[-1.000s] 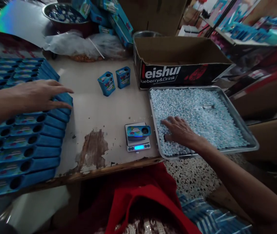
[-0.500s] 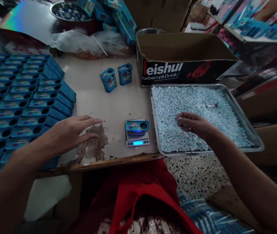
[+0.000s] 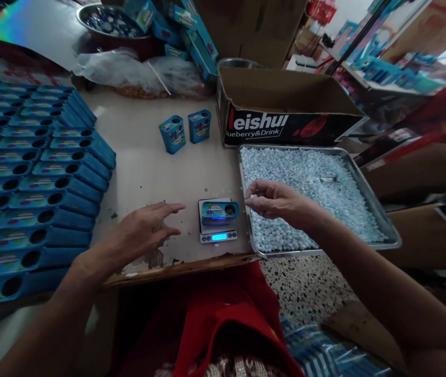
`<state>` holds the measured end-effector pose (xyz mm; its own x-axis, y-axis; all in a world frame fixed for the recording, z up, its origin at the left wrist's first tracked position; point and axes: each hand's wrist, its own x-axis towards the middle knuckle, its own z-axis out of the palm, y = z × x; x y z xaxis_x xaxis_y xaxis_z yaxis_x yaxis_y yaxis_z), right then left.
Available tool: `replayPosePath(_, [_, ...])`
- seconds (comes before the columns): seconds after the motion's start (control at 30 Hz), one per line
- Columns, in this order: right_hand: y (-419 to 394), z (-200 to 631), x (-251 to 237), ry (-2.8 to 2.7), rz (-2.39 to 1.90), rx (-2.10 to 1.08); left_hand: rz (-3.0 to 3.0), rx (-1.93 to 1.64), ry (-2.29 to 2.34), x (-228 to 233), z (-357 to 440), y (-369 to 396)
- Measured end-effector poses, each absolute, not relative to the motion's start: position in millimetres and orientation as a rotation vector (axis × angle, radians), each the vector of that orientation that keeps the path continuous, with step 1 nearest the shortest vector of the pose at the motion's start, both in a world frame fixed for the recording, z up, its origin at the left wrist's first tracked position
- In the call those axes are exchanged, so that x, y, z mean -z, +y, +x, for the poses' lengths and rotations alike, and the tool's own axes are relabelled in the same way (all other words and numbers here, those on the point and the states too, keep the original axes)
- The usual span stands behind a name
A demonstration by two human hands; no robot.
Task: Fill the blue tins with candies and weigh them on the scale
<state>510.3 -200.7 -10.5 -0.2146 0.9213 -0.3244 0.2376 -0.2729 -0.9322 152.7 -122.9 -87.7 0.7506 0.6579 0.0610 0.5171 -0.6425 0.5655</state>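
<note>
The room was dim. A worn pale tabletop [image 3: 144,173] had peeling brown patches at its front edge. Below lay a speckled terrazzo floor [image 3: 305,285]. Cluttered shelves [image 3: 395,78] stood at the far right.

cardboard box [image 3: 285,99], metal bowl [image 3: 108,23], plastic bag [image 3: 128,70]

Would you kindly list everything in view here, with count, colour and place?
Scale: one, silver, lit blue display, front table edge.
Tin: one, blue, lying on the scale.
Tray: one, metal, right of scale, full of pale blue candies.
Standing tins: two, blue, table middle.
Stacked tins: many, blue, in rows at left.
Carton: one, black and brown, behind tray.
Bowl: one, metal, far left.
Left hand: open, over table left of scale.
Right hand: pinched on candies, beside the tin.
</note>
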Motion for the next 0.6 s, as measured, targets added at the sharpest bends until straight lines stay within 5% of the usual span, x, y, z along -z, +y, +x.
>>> replayPosePath(0.27, [-188,479,5,-2.024,-1.645,-0.961,2.402,-0.316,0.966,100,124,-116])
replayPosePath(0.47, [-187,474,8,-1.908,-1.666,-0.994,2.381,-0.271,0.969,100,119,-115])
replayPosePath(0.6, [-180,482,9,-1.379,-1.521,-1.314,2.365,-0.280,0.981,100,123,-117])
